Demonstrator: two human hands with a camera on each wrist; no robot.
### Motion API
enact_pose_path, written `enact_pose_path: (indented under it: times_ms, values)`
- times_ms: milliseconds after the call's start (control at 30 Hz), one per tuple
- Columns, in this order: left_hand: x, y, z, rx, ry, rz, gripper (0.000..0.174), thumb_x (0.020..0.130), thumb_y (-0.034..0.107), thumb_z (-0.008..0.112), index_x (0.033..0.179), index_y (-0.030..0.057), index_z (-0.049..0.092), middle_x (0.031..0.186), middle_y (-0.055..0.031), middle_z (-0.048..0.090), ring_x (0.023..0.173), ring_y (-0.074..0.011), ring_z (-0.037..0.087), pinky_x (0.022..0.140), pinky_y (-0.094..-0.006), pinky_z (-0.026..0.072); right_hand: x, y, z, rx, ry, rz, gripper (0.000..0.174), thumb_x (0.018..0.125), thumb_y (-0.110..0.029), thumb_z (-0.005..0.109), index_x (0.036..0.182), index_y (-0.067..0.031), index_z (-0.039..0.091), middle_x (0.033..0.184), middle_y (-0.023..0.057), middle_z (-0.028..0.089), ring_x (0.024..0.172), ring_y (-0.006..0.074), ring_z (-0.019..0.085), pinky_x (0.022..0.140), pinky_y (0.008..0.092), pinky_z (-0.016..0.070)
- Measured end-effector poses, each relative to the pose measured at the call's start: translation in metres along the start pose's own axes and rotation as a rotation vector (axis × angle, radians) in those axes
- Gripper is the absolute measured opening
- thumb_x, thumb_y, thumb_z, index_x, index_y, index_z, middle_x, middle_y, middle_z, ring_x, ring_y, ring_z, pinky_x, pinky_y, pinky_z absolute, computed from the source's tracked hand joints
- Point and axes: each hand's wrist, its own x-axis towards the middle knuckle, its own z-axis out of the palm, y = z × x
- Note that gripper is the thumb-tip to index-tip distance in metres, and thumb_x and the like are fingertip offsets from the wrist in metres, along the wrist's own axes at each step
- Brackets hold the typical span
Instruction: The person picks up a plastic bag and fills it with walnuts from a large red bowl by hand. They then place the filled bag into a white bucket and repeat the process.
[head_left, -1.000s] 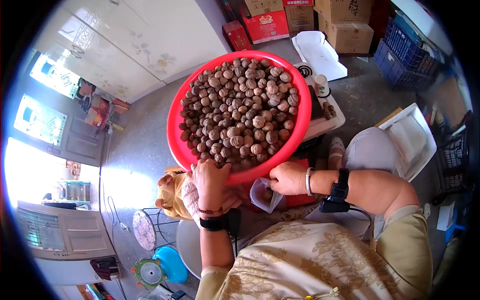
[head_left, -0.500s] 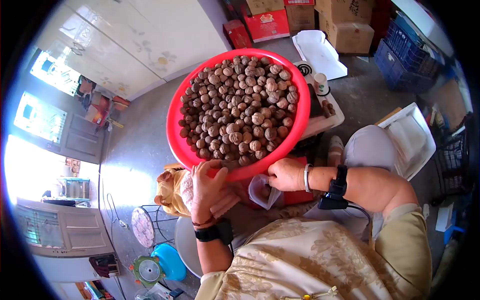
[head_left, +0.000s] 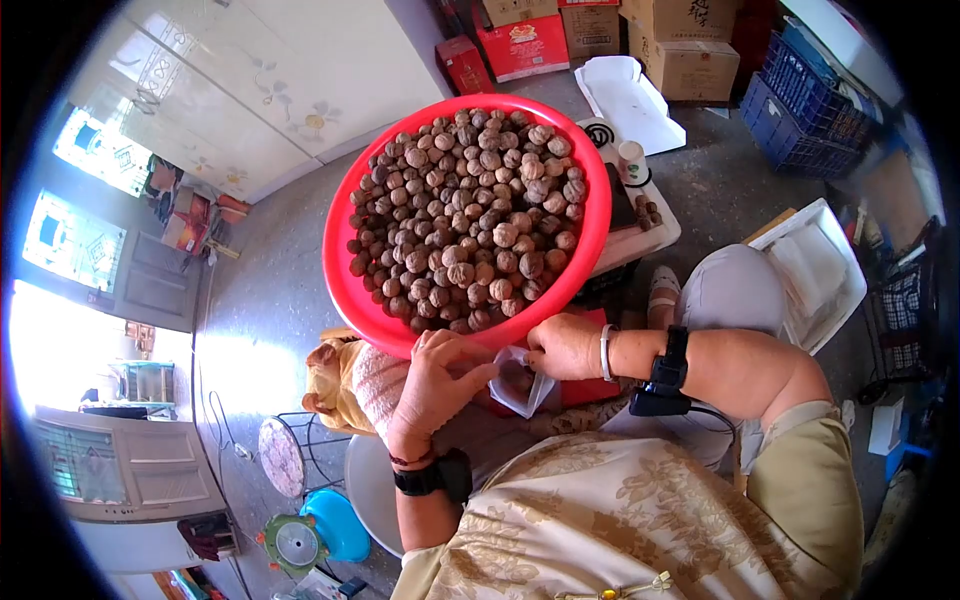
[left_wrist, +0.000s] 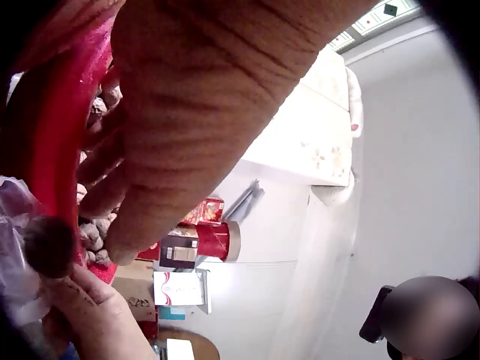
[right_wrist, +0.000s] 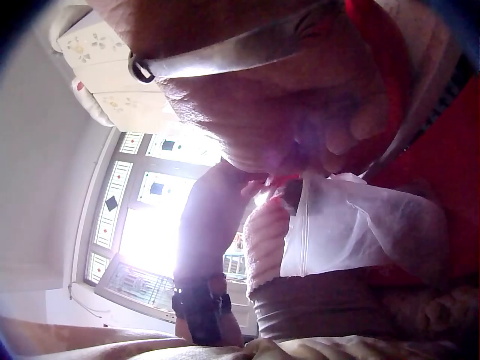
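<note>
A large red basin [head_left: 343, 290] full of walnuts [head_left: 455, 220] stands in front of the person. The left hand [head_left: 438, 385] is at its near rim, thumb pointing toward a clear plastic bag [head_left: 520, 388]. In the left wrist view, its fairly straight fingers [left_wrist: 105, 187] reach past the rim beside the walnuts. The right hand [head_left: 572, 347] grips the bag's edge just under the basin and keeps its mouth open. One dark walnut [left_wrist: 49, 244] is at the bag's mouth near the right hand's fingertips; the right wrist view shows a dark walnut [right_wrist: 289, 196] there too.
Behind the basin, a white tray [head_left: 650, 235] carries a paper cup [head_left: 632, 162] and a few walnuts. White foam trays [head_left: 625, 100] lie farther back, near cardboard boxes [head_left: 690, 65] and blue crates [head_left: 800, 125]. At left are a round stool [head_left: 282, 455] and a blue basin [head_left: 338, 527].
The left hand has drawn back from the basin's rim and moved right toward the bag. The right hand keeps its hold on the bag, and fewer walnuts lie near the front rim.
</note>
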Motion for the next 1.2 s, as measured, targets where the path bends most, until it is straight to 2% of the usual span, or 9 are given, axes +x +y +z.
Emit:
enact_pose_path:
  times_ms: [167, 333, 367, 567, 800, 967, 1100, 1167, 1200]
  values:
    - [0.008, -0.006, 0.007, 0.010, 0.129, -0.068, 0.018, 0.077, 0.016, 0.079, 0.090, 0.0051, 0.073, 0.089, -0.0118, 0.065, 0.094, -0.0304, 0.059, 0.089, -0.0410, 0.0469, -0.003, -0.004, -0.005, 0.016, -0.016, -0.025, 0.023, 0.083, -0.024, 0.068, 0.089, -0.0027, 0.075, 0.085, 0.0211, 0.072, 0.084, 0.0358, 0.071, 0.078, 0.0449, 0.0547]
    - [0.030, -0.029, 0.013, 0.220, 0.417, 0.008, 0.025, 0.079, 0.014, 0.076, 0.102, 0.0083, 0.069, 0.098, -0.0119, 0.064, 0.097, -0.0329, 0.059, 0.089, -0.0448, 0.0466, 0.000, 0.000, 0.000, -0.026, -0.030, 0.027, 0.026, 0.084, -0.026, 0.067, 0.090, -0.0025, 0.074, 0.087, 0.0215, 0.071, 0.085, 0.0374, 0.071, 0.078, 0.0457, 0.0547]
    - [0.036, -0.031, 0.012, 0.257, 0.420, 0.032, 0.032, 0.079, 0.012, 0.074, 0.111, 0.0118, 0.068, 0.103, -0.0115, 0.063, 0.100, -0.0338, 0.058, 0.090, -0.0463, 0.0454, 0.002, 0.001, 0.001, -0.056, -0.048, 0.051, 0.027, 0.084, -0.027, 0.066, 0.090, -0.0024, 0.074, 0.087, 0.0216, 0.071, 0.085, 0.0380, 0.071, 0.079, 0.0458, 0.0548]
    - [0.068, -0.038, 0.017, 0.469, 0.415, 0.069, 0.041, 0.080, 0.012, 0.071, 0.120, 0.0168, 0.067, 0.103, -0.0116, 0.061, 0.104, -0.0339, 0.056, 0.091, -0.0472, 0.0441, 0.001, 0.004, 0.005, 0.005, 0.010, -0.014, 0.028, 0.083, -0.028, 0.065, 0.090, -0.0019, 0.074, 0.085, 0.0226, 0.071, 0.085, 0.0394, 0.070, 0.079, 0.0469, 0.0547]
    - [0.077, -0.059, 0.026, 0.479, 0.458, 0.084, 0.040, 0.078, 0.016, 0.074, 0.118, 0.0157, 0.067, 0.100, -0.0100, 0.061, 0.101, -0.0327, 0.057, 0.090, -0.0469, 0.0441, 0.003, 0.003, 0.003, -0.030, -0.048, 0.040, 0.026, 0.082, -0.024, 0.063, 0.091, -0.0015, 0.074, 0.085, 0.0237, 0.070, 0.086, 0.0406, 0.070, 0.080, 0.0472, 0.0545]
    - [0.063, -0.051, 0.023, 0.082, 0.469, -0.040, 0.029, 0.079, 0.017, 0.078, 0.104, 0.0037, 0.069, 0.092, -0.0114, 0.067, 0.087, -0.0271, 0.064, 0.081, -0.0388, 0.0515, 0.001, 0.002, 0.004, 0.007, -0.010, 0.014, 0.026, 0.082, -0.023, 0.063, 0.091, -0.0010, 0.073, 0.086, 0.0243, 0.071, 0.088, 0.0401, 0.070, 0.081, 0.0477, 0.0542]
    - [0.048, -0.044, 0.018, -0.021, 0.491, -0.061, 0.025, 0.082, 0.015, 0.077, 0.101, 0.0001, 0.069, 0.092, -0.0092, 0.068, 0.083, -0.0211, 0.064, 0.076, -0.0345, 0.0527, 0.003, 0.007, 0.010, 0.045, 0.034, -0.011, 0.025, 0.082, -0.023, 0.064, 0.092, -0.0021, 0.074, 0.088, 0.0244, 0.071, 0.088, 0.0398, 0.070, 0.082, 0.0471, 0.0543]
    - [0.038, -0.030, 0.013, -0.314, 0.401, -0.241, 0.025, 0.083, 0.014, 0.076, 0.101, -0.0012, 0.068, 0.092, -0.0063, 0.068, 0.085, -0.0168, 0.062, 0.078, -0.0322, 0.0516, 0.003, 0.006, 0.006, 0.055, -0.020, -0.021, 0.024, 0.082, -0.023, 0.065, 0.093, -0.0037, 0.074, 0.089, 0.0241, 0.071, 0.089, 0.0393, 0.070, 0.082, 0.0462, 0.0544]
    - [0.034, -0.026, 0.011, -0.314, 0.400, -0.243, 0.025, 0.083, 0.014, 0.076, 0.101, -0.0012, 0.068, 0.092, -0.0063, 0.068, 0.085, -0.0168, 0.062, 0.078, -0.0322, 0.0516, 0.001, 0.005, 0.004, 0.056, -0.021, -0.019, 0.024, 0.082, -0.023, 0.065, 0.093, -0.0037, 0.074, 0.089, 0.0241, 0.071, 0.089, 0.0393, 0.070, 0.082, 0.0462, 0.0544]
